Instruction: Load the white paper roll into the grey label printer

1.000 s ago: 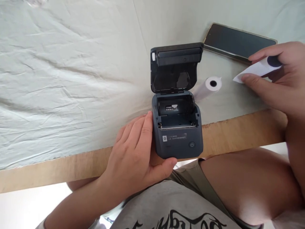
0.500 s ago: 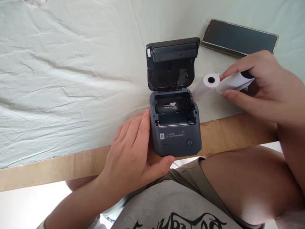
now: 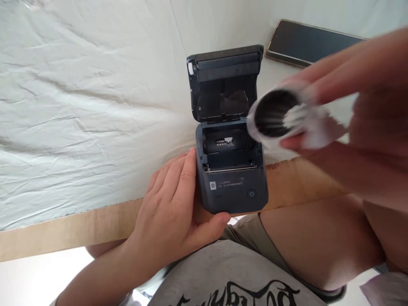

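A dark blue label printer (image 3: 232,187) sits at the table's front edge with its lid (image 3: 225,91) raised. Its inner compartment is exposed, and a label with print and a code shows inside. My left hand (image 3: 172,199) grips the printer, fingers along its left side and thumb against its front edge. Raised in my right hand (image 3: 353,97) is a white paper roll (image 3: 318,134), smeared by motion. The roll's wide dark hollow end points toward the printer's right side, with something white inside the opening. The thinner paper roll seen earlier is hidden behind this hand.
A phone (image 3: 306,40) lies face up at the back right, partly covered by my right hand. Wrinkled pale cloth (image 3: 95,106) covers the table, whose wooden edge (image 3: 73,227) runs in front. Clear plastic (image 3: 32,3) shows at the top left corner.
My right hand has lifted the wide-cored paper roll off the cloth and brought it leftward, toward the camera, turning its dark end into view. My left hand stays on the printer.
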The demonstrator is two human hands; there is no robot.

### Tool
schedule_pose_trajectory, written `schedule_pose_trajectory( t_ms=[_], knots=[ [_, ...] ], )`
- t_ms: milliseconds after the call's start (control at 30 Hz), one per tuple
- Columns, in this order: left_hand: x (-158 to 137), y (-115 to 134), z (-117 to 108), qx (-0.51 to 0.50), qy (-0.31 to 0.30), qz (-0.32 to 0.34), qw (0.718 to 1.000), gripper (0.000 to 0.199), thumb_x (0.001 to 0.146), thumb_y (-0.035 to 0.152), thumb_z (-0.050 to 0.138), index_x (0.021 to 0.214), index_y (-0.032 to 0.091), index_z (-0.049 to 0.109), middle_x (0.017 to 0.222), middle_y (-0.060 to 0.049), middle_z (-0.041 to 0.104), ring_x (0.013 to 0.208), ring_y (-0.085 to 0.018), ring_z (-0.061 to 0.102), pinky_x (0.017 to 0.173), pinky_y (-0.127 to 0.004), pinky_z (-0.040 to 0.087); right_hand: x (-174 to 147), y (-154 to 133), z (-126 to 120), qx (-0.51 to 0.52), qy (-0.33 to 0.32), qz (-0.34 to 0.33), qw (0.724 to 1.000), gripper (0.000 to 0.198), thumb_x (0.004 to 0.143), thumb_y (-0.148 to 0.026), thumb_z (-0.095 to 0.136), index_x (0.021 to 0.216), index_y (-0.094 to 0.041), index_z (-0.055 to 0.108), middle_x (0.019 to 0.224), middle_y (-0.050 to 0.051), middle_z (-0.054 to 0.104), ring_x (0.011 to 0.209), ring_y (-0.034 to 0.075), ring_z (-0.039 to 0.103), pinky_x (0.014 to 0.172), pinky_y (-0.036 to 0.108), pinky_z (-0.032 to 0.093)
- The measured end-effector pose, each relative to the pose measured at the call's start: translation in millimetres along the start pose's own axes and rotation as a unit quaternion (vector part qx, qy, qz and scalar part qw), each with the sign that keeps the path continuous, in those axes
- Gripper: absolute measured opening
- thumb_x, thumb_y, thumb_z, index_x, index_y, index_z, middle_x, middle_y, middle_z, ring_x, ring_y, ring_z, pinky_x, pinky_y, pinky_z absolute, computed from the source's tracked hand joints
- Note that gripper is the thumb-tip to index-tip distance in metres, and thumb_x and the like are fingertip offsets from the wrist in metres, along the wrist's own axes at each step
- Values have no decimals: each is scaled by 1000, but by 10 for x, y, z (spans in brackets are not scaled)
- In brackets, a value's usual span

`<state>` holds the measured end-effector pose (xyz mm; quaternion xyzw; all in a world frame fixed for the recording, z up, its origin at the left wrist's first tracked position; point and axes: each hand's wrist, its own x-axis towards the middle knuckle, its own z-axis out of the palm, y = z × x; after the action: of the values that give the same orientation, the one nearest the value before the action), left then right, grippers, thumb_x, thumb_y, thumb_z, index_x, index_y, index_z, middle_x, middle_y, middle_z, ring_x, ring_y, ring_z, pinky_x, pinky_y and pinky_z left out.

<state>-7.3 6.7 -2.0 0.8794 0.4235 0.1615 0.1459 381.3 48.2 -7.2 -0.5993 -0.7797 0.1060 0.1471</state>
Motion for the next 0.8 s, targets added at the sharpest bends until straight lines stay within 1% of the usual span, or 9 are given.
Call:
schedule_pose_trajectory(
  t_ms=[133,200,300,367,400,467,567,667,800],
  knots=[
    [2,20,-4,3,8,3,1000,94,122,75,48,189,11,29,166,-30,71,154,-47,75,124,-64,68,-1,-421,23,9,-3,-29,1000,47,118,-73,57,133,-36,82,112,8,77,135,20,76,99,34,67],
    [5,21,2,1,1,1,1000,96,122,75,49,189,10,29,166,-31,71,155,-47,74,125,-64,68,94,-683,40,0,26,-52,998,40,119,-67,59,128,-36,82,110,6,79,130,18,78,96,31,67],
    [-2,5,4,-15,-5,0,1000,99,122,75,50,193,13,22,170,-31,69,157,-48,73,127,-67,67,261,-1007,63,-43,129,-121,983,17,118,-37,67,112,-32,82,114,-2,83,117,12,81,90,29,63],
    [-12,-10,-2,-26,-7,0,1000,100,121,73,53,195,15,18,172,-31,68,158,-49,72,127,-69,67,339,-1116,61,-78,163,-161,970,19,110,-16,69,102,-28,81,118,-5,85,111,9,82,76,29,56],
    [-16,-17,-7,-27,-10,0,1000,101,121,71,55,196,16,17,172,-30,68,159,-49,72,127,-69,67,365,-1136,54,-89,158,-175,968,21,106,-10,70,97,-26,80,117,-5,85,106,8,82,69,29,51],
    [-18,-24,-16,-24,-11,3,1000,101,121,71,56,196,16,19,171,-29,69,158,-48,72,126,-67,68,396,-1130,34,-97,134,-186,968,22,104,-7,71,91,-23,78,110,-5,85,93,5,79,60,29,44],
    [-8,-12,-22,-23,-6,2,1000,101,121,73,55,196,16,19,170,-29,71,157,-48,73,126,-68,68,411,-1096,-14,-73,131,-191,970,29,116,-18,63,90,-22,74,111,-5,84,88,2,75,64,27,47],
    [1,24,-13,-29,1,0,1000,103,121,75,54,197,17,14,172,-29,70,158,-49,74,127,-69,68,399,-1118,-90,0,77,-204,976,36,120,-26,57,89,-25,73,117,-6,83,94,2,74,70,28,54],
    [-32,67,40,-50,43,-17,998,100,123,71,53,198,22,9,170,-26,71,157,-47,75,128,-69,68,350,-1181,-149,83,-1,-238,968,38,114,-14,54,81,-21,70,102,-4,76,82,3,60,68,26,51]
  ],
)
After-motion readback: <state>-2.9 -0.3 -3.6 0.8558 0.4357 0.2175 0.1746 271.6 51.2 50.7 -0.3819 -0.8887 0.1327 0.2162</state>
